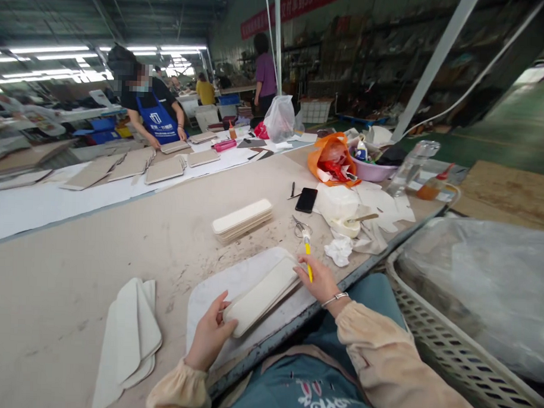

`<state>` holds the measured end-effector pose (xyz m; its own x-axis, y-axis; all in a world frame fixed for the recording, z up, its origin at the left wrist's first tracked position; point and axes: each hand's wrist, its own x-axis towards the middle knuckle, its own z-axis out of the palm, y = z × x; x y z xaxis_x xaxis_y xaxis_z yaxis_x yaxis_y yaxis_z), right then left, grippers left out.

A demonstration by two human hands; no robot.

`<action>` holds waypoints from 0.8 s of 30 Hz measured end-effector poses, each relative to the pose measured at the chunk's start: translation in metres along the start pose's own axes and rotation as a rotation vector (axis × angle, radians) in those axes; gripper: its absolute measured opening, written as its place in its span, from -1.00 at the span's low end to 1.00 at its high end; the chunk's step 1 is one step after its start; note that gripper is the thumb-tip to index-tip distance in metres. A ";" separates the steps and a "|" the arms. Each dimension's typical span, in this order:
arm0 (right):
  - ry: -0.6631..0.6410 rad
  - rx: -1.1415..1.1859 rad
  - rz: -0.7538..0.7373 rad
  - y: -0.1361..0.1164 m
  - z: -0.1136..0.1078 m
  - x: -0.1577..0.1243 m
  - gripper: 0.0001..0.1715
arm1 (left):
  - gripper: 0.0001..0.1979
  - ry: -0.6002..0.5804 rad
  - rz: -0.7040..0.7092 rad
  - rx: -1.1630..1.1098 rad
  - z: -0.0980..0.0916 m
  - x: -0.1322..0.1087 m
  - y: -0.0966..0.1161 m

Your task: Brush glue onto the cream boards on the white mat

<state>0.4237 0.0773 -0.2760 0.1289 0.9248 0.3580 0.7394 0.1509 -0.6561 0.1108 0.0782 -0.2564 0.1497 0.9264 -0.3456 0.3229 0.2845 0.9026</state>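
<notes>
In front of me lies a stack of long, round-cornered white strips, resting over a pale board. My left hand has its thumb and fingers around the near left end of that stack. A brush with a yellow handle is held in my right hand, whose fingers also touch the stack's far right end. Further back stands a neat pile of similar strips. More strips lie fanned out at my left.
Scissors, a black phone, crumpled tissue and a white tub lie to the right. Behind them stand an orange bag, a lilac basin and bottles. A plastic-lined crate is beside me. A co-worker handles boards across the table.
</notes>
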 end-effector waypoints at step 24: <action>-0.092 0.023 0.075 0.006 0.019 0.003 -0.64 | -0.30 0.100 -0.052 -0.119 0.002 0.003 -0.008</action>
<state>0.4159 0.0872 -0.2909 0.1215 0.9617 0.2457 0.7143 0.0871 -0.6944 0.1107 0.0780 -0.2657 0.0405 0.9280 -0.3704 0.2142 0.3540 0.9104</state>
